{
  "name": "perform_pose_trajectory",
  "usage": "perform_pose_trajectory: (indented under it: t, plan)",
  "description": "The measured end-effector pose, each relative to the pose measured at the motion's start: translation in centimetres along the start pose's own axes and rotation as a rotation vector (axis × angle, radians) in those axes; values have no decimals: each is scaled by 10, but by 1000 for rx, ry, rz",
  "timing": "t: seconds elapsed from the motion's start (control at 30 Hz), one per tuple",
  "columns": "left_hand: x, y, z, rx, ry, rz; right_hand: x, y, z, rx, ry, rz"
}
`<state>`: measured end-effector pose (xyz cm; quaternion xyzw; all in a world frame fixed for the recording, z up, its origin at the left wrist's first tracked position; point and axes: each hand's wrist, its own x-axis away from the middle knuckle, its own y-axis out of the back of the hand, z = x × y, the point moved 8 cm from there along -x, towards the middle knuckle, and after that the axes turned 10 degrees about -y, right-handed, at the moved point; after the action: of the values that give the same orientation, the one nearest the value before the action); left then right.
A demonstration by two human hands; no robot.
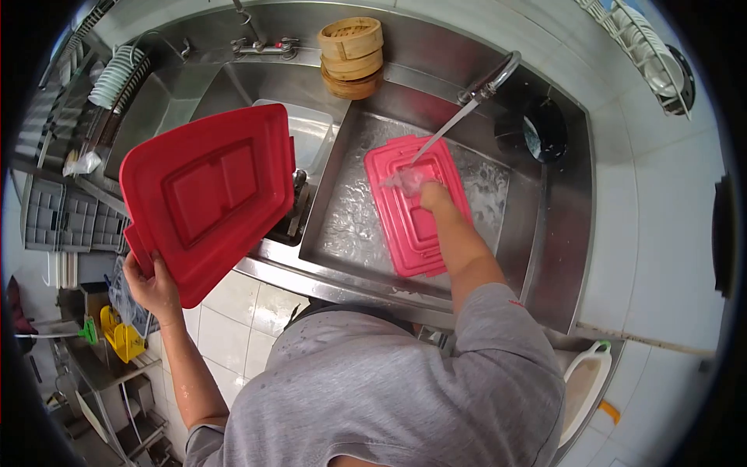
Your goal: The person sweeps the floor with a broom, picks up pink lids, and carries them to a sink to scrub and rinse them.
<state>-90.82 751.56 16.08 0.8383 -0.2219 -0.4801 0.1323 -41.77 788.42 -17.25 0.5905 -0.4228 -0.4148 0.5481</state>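
Observation:
My left hand [153, 290] grips the lower corner of a dark red lid [268, 175], which is tilted up left of the sink basin. A lighter pink-red lid [401, 241] lies in the wet steel basin [331, 233]. On its upper part rests my right hand [433, 194], closed, beside the splash; what it holds, if anything, is hidden by water. A stream from the curved faucet [510, 66] falls onto this lid just above my right hand.
Bamboo steamers [352, 50] are stacked on the sink's back ledge. A clear plastic container [315, 128] sits in the middle basin, partly behind the dark red lid. A black pot [545, 132] stands at the right. Plates [117, 76] fill a rack at the upper left.

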Motion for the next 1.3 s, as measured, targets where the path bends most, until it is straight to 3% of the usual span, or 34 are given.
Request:
perform_pose_trajectory:
  t: [0.07,0.1,0.17,0.2,0.27,0.3,0.37,0.4,0.47,0.5,0.53,0.6,0.63,0.67,0.77,0.8,0.87,0.93,1.0,1.03,1.1,1.13,1.2,1.3]
  plan:
    - [8,1,-5,11,-9,-34,-24,-4,-6,-314,-112,335]
    - [11,-1,-8,4,-3,-32,-52,-5,-23,-559,-235,163]
    - [17,-3,-20,1,-63,-8,-72,65,-18,-669,-439,415]
    - [19,-3,-25,-9,-57,-10,-91,55,-23,-667,-429,422]
    - [20,-10,-37,-123,-81,45,-112,24,-26,-1769,-691,597]
    - [19,-13,-40,-133,-78,46,-117,21,-29,-1769,-688,608]
    - [18,-19,-53,-108,-174,56,-107,27,-8,-1325,-509,1000]
    - [19,-20,-56,-119,-170,63,-107,24,-6,-1324,-507,1014]
    - [22,-23,-60,-102,-158,56,-127,8,-34,-1737,-767,695]
    - [23,-24,-59,-109,-151,64,-125,-8,-28,-1854,-792,860]
    - [25,-24,-58,-102,-149,71,-115,-13,-26,-1847,-805,875]
    - [28,-25,-59,-99,-139,88,-72,-24,-15,-1290,-650,1239]
    - [27,-26,-64,-91,-160,74,-53,-70,-26,-1071,-706,1405]
    - [27,-26,-68,-82,-181,57,-35,-78,-21,-1066,-710,1413]
    - [32,-28,-63,-86,-155,53,37,-80,-44,-992,-1155,883]
    - [33,-30,-64,-83,-150,53,37,-96,-43,-987,-1157,881]
    - [34,-37,-64,-81,-104,84,56,-95,-50,-1620,-1769,174]
    - [35,-39,-64,-106,-74,98,67,-90,-54,-1538,-1781,72]
    - [32,-44,-64,-118,-58,101,47,-98,-46,-2010,-1684,-144]
    - [32,-47,-67,-86,-83,88,46,-101,-52,-2016,-1670,-157]
    - [33,-46,-71,-59,-104,64,39,-121,-30,-2252,-1462,292]
    - [30,-48,-74,-46,-120,59,41,-137,-31,-2254,-1442,294]
    - [30,-44,-77,-30,-139,61,51,-154,-29,-2687,-1183,135]
    - [26,-48,-69,-40,-131,68,86,-77,-20,-2483,-1063,202]
